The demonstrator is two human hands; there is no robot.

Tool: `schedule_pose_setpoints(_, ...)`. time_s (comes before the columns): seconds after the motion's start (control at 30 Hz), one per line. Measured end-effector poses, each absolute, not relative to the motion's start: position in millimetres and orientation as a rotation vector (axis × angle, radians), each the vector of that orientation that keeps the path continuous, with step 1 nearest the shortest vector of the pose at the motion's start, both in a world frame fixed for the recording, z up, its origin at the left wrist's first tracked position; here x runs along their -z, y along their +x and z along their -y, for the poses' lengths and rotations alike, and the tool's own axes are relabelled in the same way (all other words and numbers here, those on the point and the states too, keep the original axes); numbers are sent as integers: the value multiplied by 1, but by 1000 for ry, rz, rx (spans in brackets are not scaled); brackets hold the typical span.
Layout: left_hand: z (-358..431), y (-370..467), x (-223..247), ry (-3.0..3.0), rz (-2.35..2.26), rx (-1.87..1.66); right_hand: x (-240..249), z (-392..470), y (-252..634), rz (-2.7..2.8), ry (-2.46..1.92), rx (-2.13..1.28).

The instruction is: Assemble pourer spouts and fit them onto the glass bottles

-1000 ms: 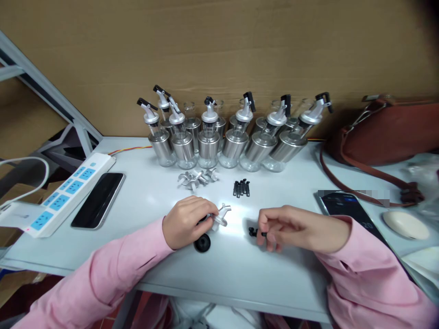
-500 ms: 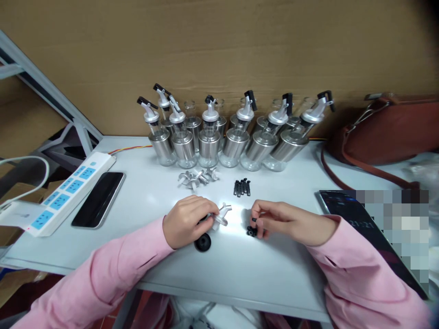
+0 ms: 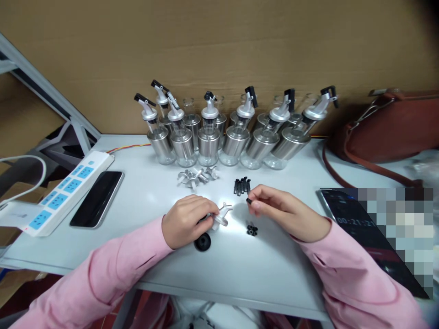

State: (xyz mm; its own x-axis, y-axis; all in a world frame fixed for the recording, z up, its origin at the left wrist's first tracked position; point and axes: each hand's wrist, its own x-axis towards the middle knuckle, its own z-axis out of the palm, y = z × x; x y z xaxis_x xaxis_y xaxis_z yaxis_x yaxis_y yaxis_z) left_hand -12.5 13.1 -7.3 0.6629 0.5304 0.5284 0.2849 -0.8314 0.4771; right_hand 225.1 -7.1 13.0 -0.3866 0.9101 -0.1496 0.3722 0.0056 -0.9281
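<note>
My left hand (image 3: pixel 190 220) is closed around a silver pourer spout (image 3: pixel 222 216), its nozzle pointing up and right. Below that hand lies a round black cap-like part (image 3: pixel 202 242) on the table. Between the thumb and fingertips of my right hand (image 3: pixel 274 208) is a small black plug (image 3: pixel 248 200). A small cluster of similar black plugs (image 3: pixel 252 230) lies beneath it. Just behind the right hand is a group of black levers (image 3: pixel 242 186). Several loose silver spouts (image 3: pixel 197 177) lie farther back, left of the levers.
Glass bottles with steel sleeves (image 3: pixel 209 141), many topped with pourers, stand along the back. A power strip (image 3: pixel 68 192) and a phone (image 3: pixel 98 199) lie at left. On the right are a larger device showing a timer (image 3: pixel 356 228) and a brown bag (image 3: pixel 394 128).
My right hand has lifted away from the small black plugs, moving back towards the levers with one plug pinched in its fingers. My left hand stays in place with the spout.
</note>
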Motion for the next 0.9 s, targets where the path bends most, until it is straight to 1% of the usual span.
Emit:
schedule_pose_setpoints(0.13,-13,-12,5,2518,-624,-988,-12,10,214,1739,-1293,-1331)
schedule_pose_setpoints(0.5,-14,-14,6,2514,-491,-990,-11,17,200,1654,-1130,-1595)
schedule_pose_setpoints(0.9,-15,-15,8,2503,-422,-990,-13,17,197,1633,-1146,-1628)
